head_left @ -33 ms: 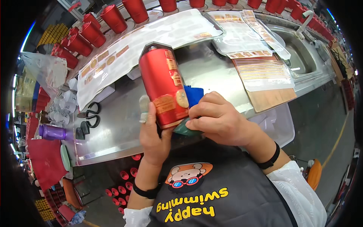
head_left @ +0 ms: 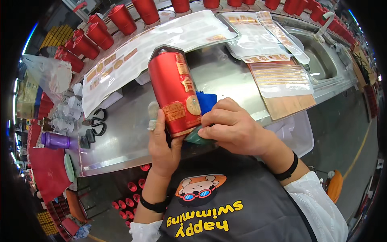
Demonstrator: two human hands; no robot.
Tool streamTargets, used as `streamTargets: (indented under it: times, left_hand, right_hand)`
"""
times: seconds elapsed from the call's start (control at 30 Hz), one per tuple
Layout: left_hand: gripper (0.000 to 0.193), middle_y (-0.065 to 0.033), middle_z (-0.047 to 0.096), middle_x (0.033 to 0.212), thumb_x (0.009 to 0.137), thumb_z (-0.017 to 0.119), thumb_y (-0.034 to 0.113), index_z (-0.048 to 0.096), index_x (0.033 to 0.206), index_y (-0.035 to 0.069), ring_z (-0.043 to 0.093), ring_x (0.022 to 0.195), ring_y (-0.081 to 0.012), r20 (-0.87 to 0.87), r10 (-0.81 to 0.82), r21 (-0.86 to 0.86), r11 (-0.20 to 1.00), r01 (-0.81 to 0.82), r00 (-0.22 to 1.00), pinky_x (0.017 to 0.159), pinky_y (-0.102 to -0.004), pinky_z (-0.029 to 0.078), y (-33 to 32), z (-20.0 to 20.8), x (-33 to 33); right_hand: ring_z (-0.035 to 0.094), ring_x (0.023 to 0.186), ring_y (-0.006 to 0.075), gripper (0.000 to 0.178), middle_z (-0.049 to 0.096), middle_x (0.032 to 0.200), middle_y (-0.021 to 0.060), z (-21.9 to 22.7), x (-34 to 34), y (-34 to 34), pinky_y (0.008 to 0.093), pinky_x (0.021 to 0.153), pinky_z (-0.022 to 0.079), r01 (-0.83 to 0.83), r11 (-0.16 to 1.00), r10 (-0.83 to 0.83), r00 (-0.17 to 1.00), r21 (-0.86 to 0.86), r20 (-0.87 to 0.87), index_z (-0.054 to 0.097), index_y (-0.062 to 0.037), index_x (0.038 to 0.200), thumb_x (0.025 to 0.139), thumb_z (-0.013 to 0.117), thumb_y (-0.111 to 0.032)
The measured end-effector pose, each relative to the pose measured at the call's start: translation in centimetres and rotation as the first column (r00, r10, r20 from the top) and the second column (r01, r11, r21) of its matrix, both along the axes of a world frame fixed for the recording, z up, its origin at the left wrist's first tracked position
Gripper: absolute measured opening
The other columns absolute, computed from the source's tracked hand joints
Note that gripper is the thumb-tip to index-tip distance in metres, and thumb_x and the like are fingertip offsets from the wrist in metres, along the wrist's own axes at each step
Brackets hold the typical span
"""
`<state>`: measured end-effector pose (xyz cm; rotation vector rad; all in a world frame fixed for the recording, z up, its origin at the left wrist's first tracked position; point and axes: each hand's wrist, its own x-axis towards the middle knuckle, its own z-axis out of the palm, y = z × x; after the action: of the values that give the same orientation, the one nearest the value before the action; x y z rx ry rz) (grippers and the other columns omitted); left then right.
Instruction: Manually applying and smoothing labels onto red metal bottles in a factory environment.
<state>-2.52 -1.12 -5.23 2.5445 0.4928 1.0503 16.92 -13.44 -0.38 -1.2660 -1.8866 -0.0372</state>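
Note:
A glossy red bottle with gold labels leans in my left hand, tilted, its narrow neck pointing away from me. A dark angular piece sits behind its far end. A whitish wrap covers one finger of that hand. Beside the bottle's near end, my right hand is closed, thumb and fingertips pinched at the edge of a green flat piece, partly hidden. Blue cloth shows between the bottle and my right knuckles.
On the steel table lie a label sheet, black-handled scissors and a board with gold strips. A sink is at the right. Red bottles line the back; a purple jar stands left.
The red bottles along the back have shifted slightly to the right. My hands and the held bottle are almost unmoved.

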Motion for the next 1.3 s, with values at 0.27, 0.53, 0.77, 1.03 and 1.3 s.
streamTargets:
  times: [0.27, 0.53, 0.77, 1.03, 1.3]
  left_hand:
    - [0.069, -0.0249, 0.045, 0.142, 0.079, 0.066, 0.003, 0.039, 0.142, -0.005, 0.044, 0.132, -0.0418, -0.026, 0.005, 0.128, 0.992, -0.002, 1.0, 0.114, -0.0518, 0.027, 0.3, 0.5, 0.9]
    - [0.071, -0.0224, 0.045, 0.143, 0.085, 0.073, 0.023, 0.038, 0.142, 0.0, 0.045, 0.131, -0.0412, -0.169, 0.094, 0.271, 0.961, -0.045, 0.981, 0.114, -0.0577, 0.019, -0.3, 2.8, 2.1]
    - [0.071, -0.0239, 0.046, 0.141, 0.086, 0.071, 0.028, 0.038, 0.141, -0.004, 0.045, 0.131, -0.0409, -0.011, 0.017, -0.034, 0.999, -0.017, 1.0, 0.115, -0.0552, 0.021, 0.8, 0.0, 0.2]
    - [0.075, -0.0245, 0.045, 0.141, 0.079, 0.076, 0.023, 0.042, 0.141, -0.001, 0.043, 0.131, -0.0433, -0.058, -0.017, 0.138, 0.99, 0.025, 0.998, 0.114, -0.0558, 0.023, 0.8, 0.9, 1.4]
    - [0.074, -0.0244, 0.046, 0.142, 0.08, 0.076, 0.025, 0.043, 0.14, -0.003, 0.045, 0.13, -0.043, -0.23, 0.042, 0.303, 0.952, 0.031, 0.972, 0.113, -0.0559, 0.025, 0.2, 3.3, 2.2]
  right_hand:
    - [0.054, 0.083, 0.0253, 0.044, 0.062, 0.097, 0.0054, -0.4, 0.4, -0.1, 0.038, 0.077, 0.043, 0.005, 1.0, -0.006, 0.999, -0.011, -0.041, 0.067, -0.0067, 0.094, 0.051, 0.075, 0.0]
    - [0.055, 0.083, 0.0249, 0.043, 0.062, 0.096, 0.005, -0.6, 0.7, -0.1, 0.0375, 0.077, 0.043, -0.014, 1.0, 0.013, 0.998, -0.019, -0.064, 0.067, -0.0069, 0.093, 0.051, 0.074, 0.002]
    - [0.055, 0.082, 0.0244, 0.042, 0.062, 0.095, 0.0047, -0.9, 0.6, 0.2, 0.037, 0.077, 0.043, -0.044, 0.999, 0.044, 0.995, 0.004, -0.089, 0.068, -0.0066, 0.093, 0.052, 0.074, 0.001]
    - [0.055, 0.082, 0.024, 0.04, 0.063, 0.094, 0.0044, -0.8, 0.5, -0.1, 0.0374, 0.077, 0.042, -0.021, 1.0, 0.02, 0.994, -0.007, -0.104, 0.068, -0.0065, 0.092, 0.053, 0.074, 0.001]
    - [0.055, 0.082, 0.0242, 0.04, 0.063, 0.094, 0.0049, -1.1, 1.0, -0.1, 0.0371, 0.077, 0.042, -0.029, 1.0, 0.028, 0.995, -0.007, -0.1, 0.068, -0.0062, 0.092, 0.054, 0.073, 0.002]
